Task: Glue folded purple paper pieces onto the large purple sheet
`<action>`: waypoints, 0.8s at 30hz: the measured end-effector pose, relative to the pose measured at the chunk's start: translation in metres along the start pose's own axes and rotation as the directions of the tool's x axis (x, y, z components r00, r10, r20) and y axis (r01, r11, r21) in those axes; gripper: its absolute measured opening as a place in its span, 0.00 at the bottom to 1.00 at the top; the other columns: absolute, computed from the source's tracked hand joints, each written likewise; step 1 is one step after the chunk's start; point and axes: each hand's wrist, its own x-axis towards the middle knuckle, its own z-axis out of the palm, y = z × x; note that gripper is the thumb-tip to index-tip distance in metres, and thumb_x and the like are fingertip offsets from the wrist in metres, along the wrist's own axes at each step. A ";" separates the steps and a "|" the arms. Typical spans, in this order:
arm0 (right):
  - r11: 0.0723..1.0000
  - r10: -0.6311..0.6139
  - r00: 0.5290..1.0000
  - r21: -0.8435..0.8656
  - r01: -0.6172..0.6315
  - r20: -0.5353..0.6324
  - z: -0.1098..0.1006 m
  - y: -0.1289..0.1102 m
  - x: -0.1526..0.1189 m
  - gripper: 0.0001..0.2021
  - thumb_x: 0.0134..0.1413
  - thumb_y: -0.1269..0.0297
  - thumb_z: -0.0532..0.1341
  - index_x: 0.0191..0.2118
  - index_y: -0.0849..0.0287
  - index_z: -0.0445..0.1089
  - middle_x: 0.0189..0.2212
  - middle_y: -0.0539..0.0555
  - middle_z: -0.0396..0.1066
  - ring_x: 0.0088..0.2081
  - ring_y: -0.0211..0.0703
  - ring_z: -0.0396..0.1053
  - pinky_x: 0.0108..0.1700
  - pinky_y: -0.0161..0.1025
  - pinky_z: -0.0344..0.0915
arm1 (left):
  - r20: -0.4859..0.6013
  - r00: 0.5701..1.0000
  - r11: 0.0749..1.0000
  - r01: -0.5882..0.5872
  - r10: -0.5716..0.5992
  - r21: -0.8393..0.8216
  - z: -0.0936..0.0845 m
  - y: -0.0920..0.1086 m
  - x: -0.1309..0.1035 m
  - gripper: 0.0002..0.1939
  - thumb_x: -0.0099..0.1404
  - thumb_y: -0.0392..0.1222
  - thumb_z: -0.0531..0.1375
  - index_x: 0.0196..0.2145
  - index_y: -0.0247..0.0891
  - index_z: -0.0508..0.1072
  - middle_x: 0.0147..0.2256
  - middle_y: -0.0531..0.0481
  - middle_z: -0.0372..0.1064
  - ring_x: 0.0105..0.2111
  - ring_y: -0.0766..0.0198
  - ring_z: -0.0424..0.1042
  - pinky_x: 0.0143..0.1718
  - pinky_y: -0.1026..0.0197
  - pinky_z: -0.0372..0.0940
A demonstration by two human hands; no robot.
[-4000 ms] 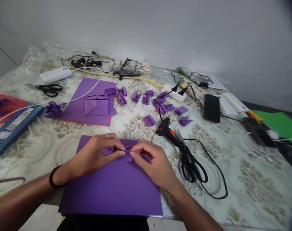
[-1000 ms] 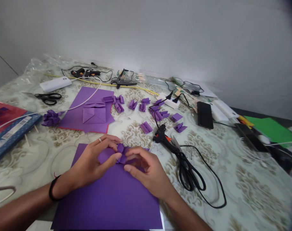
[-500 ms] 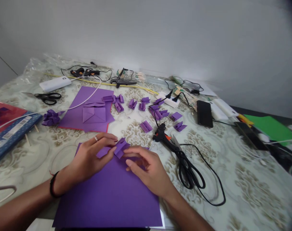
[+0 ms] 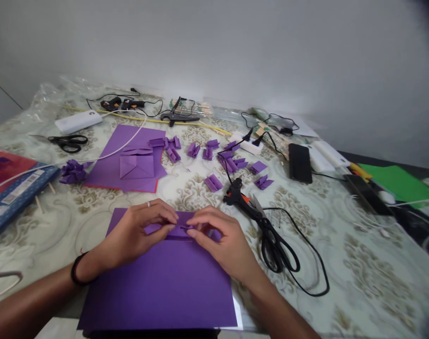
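A small folded purple paper piece [image 4: 181, 230] is pinched between my two hands, over the far part of a large purple sheet [image 4: 157, 287]. My left hand [image 4: 145, 226] grips its left end with thumb and fingers; a ring shows on one finger. At the other end my right hand [image 4: 216, 233] pinches it the same way. Fingertips hide part of the piece, and its exact folds blend into the sheet below. Beyond my hands lie several small folded purple pieces [image 4: 213, 182]. A folded purple paper pocket [image 4: 136, 165] rests on another purple sheet at the back left.
Right of the sheet, a black glue gun [image 4: 238, 195] lies against black-handled scissors [image 4: 276, 245], its cord looping forward. A phone [image 4: 300, 162] and a white power strip [image 4: 247, 145] are behind. On the left are another pair of scissors [image 4: 68, 142] and crumpled purple paper [image 4: 72, 172].
The small paper piece has come down and turned to lie level between my hands. My right hand's fingers have closed on its right end. The view has shifted slightly.
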 end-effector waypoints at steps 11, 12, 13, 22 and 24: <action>0.996 -0.084 0.996 -0.004 0.084 0.028 0.010 0.002 -0.003 0.04 0.63 0.71 0.66 0.38 0.56 0.79 0.31 0.51 0.77 0.32 0.39 0.74 0.35 0.37 0.70 | 0.048 0.999 0.996 -0.008 0.004 0.090 0.000 0.006 -0.001 0.03 0.71 0.37 0.66 0.38 0.40 0.82 0.33 0.53 0.83 0.31 0.65 0.80 0.35 0.65 0.71; 0.995 -0.099 0.995 -0.005 0.099 0.021 0.010 0.002 -0.003 0.05 0.64 0.71 0.66 0.38 0.56 0.79 0.31 0.51 0.78 0.33 0.40 0.75 0.36 0.37 0.71 | 0.049 0.999 0.996 -0.005 0.000 0.091 0.000 0.007 -0.001 0.03 0.71 0.37 0.66 0.39 0.40 0.82 0.33 0.53 0.83 0.31 0.65 0.80 0.35 0.65 0.71; 0.993 -0.116 0.993 -0.010 0.116 0.012 0.010 0.002 -0.003 0.05 0.64 0.71 0.66 0.38 0.56 0.80 0.31 0.51 0.78 0.33 0.40 0.75 0.36 0.38 0.71 | 0.050 0.999 0.996 0.000 -0.005 0.090 0.000 0.007 -0.001 0.03 0.71 0.37 0.66 0.39 0.40 0.82 0.34 0.52 0.83 0.31 0.64 0.80 0.34 0.65 0.71; 0.968 -0.231 0.972 -0.109 0.226 -0.034 0.009 0.008 -0.002 0.07 0.62 0.75 0.64 0.37 0.57 0.78 0.28 0.50 0.75 0.29 0.38 0.72 0.31 0.36 0.67 | 0.061 0.988 0.987 0.145 -0.140 -0.075 0.007 0.002 -0.004 0.06 0.73 0.40 0.62 0.41 0.37 0.79 0.34 0.51 0.79 0.31 0.65 0.76 0.30 0.66 0.68; 0.957 -0.264 0.962 -0.139 0.253 -0.067 0.008 0.009 -0.001 0.06 0.63 0.75 0.65 0.37 0.57 0.77 0.29 0.50 0.76 0.30 0.39 0.73 0.33 0.36 0.68 | 0.095 0.985 0.979 0.157 -0.146 -0.131 0.004 0.003 -0.003 0.07 0.73 0.39 0.61 0.41 0.37 0.79 0.40 0.47 0.80 0.38 0.62 0.78 0.37 0.64 0.71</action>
